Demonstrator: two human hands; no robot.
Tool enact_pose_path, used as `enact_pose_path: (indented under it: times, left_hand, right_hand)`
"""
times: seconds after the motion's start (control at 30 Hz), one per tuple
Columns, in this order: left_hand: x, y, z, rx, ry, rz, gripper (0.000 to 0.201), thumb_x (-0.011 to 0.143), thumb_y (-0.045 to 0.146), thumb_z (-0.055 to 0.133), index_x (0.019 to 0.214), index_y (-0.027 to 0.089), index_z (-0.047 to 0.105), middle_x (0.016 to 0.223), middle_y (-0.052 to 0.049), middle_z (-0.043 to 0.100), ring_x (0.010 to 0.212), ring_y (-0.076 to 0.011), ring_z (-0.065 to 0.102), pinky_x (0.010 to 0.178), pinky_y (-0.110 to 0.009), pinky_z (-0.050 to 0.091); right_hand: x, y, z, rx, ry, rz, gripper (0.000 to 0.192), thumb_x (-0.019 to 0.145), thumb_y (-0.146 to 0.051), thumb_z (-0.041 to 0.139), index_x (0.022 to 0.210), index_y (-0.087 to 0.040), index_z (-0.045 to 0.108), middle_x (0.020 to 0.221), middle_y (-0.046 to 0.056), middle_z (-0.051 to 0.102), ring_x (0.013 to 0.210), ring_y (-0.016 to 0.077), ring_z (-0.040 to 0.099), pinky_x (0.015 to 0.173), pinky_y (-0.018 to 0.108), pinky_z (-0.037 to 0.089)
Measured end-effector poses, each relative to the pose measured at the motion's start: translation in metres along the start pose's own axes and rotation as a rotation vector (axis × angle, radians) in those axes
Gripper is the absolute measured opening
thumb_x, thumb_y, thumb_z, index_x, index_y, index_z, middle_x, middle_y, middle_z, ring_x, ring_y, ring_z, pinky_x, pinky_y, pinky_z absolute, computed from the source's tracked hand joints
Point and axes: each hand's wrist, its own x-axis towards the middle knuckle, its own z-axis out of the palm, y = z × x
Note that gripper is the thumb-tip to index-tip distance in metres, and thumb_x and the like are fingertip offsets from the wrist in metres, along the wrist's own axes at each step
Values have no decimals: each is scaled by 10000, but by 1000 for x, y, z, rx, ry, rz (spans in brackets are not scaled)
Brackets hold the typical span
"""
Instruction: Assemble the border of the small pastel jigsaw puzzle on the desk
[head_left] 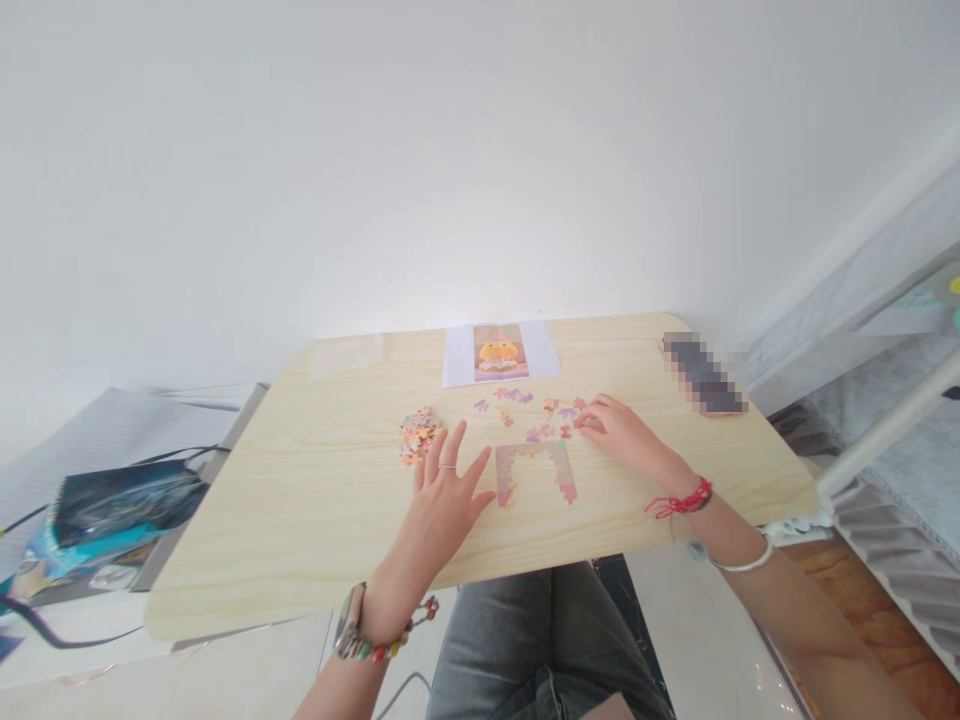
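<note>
Pale wood table (315, 540) carries a partly joined puzzle frame (534, 470) near its middle. The left hand (444, 492) lies flat and spread, holding nothing, just left of that frame. The right hand (619, 430) pinches a loose piece among the scattered pieces (525, 410) beyond. A piece heap (418, 434) sits farther left, the reference picture (499, 352) at the far edge.
</note>
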Motion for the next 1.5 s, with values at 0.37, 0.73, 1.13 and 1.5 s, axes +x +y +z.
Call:
enact_pose_path:
  times: [0.37,0.73,1.13,1.5]
  left_hand:
    - [-3,-6,0,13,1,-27,385,774,292,603,1153,233,568,1390,-179,308,1264,-396,293,909,-547,399]
    - [-9,-4,-1,-29,-20,-48,361,791,284,581,1146,223,567,1400,-182,285,1274,-391,274,914,-548,391]
    - [-17,6,-4,-35,-57,-25,357,790,275,583,1142,217,556,1405,-180,253,1287,-396,239,932,-541,376]
    - [-19,5,-2,-22,-28,-12,355,796,275,574,1146,224,555,1403,-173,269,1292,-381,243,932,-530,381]
  right_hand:
    - [4,10,-5,42,4,12,127,822,-216,502,884,-174,604,872,52,572,802,166,548,746,294,414]
    - [29,29,-4,-17,-40,1,102,809,-184,490,779,-168,586,842,46,544,800,162,537,755,295,408]
    - [-1,25,-5,-26,28,-18,123,858,-249,442,842,-175,538,875,54,508,836,184,535,766,315,415]
    - [2,25,-7,-37,20,-23,122,856,-228,433,839,-175,541,892,59,518,824,183,540,775,321,419]
